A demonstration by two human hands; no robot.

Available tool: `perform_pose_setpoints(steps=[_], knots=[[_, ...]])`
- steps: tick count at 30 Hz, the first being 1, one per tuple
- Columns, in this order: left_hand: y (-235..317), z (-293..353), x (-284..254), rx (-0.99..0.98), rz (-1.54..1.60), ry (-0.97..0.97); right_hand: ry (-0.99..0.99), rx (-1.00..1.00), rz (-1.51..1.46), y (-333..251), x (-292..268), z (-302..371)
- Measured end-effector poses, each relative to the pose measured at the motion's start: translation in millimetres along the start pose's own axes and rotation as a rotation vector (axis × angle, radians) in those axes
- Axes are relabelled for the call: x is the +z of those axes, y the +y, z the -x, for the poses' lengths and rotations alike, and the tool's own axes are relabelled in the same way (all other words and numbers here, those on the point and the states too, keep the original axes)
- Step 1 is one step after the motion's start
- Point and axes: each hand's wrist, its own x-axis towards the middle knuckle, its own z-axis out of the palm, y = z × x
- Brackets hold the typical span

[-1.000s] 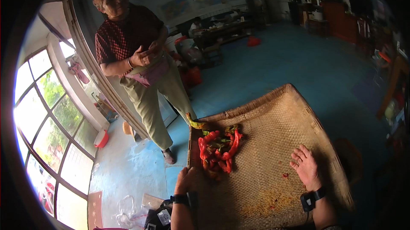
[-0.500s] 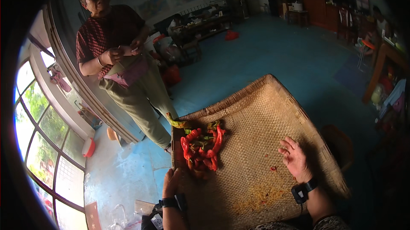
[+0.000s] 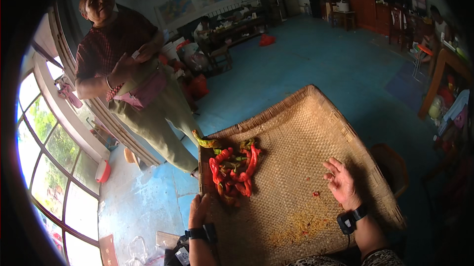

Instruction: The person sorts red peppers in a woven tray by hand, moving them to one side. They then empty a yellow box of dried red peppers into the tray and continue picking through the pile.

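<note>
A wide woven tray (image 3: pixel 291 167) with a raised rim lies before me. Red and green chili peppers (image 3: pixel 237 170) are heaped at its left side, and small yellow seeds (image 3: pixel 301 224) with red bits are scattered near its front. My left hand (image 3: pixel 199 209) is closed on the tray's left rim, just below the peppers. Over the right part of the tray is my right hand (image 3: pixel 341 184), its fingers loosely bent and apart, holding nothing. A small red scrap (image 3: pixel 316 194) lies beside it on the weave.
A person (image 3: pixel 133 73) stands beyond the tray at the left, hands together at the chest. Window panes (image 3: pixel 59 167) and a red basin (image 3: pixel 102 171) are at far left. A stool (image 3: pixel 390 167) stands by the tray's right edge. Tables and cabinets (image 3: pixel 365 7) line the back.
The standing person has shifted a little to the left, and their hands have moved. Both my hands, the tray and the peppers stay almost in place.
</note>
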Motion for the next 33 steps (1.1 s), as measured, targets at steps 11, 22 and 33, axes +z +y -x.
perform_pose_setpoints(steps=[11,22,33], knots=[[-14,-6,4,-0.023,0.001,0.004,0.024,0.009,-0.018,3,-4,1],[-36,-7,-2,0.182,-0.188,0.043,0.002,0.046,-0.095,4,0,-8],[-35,-11,6,0.129,-0.263,0.049,0.032,0.052,-0.077,6,-8,-5]])
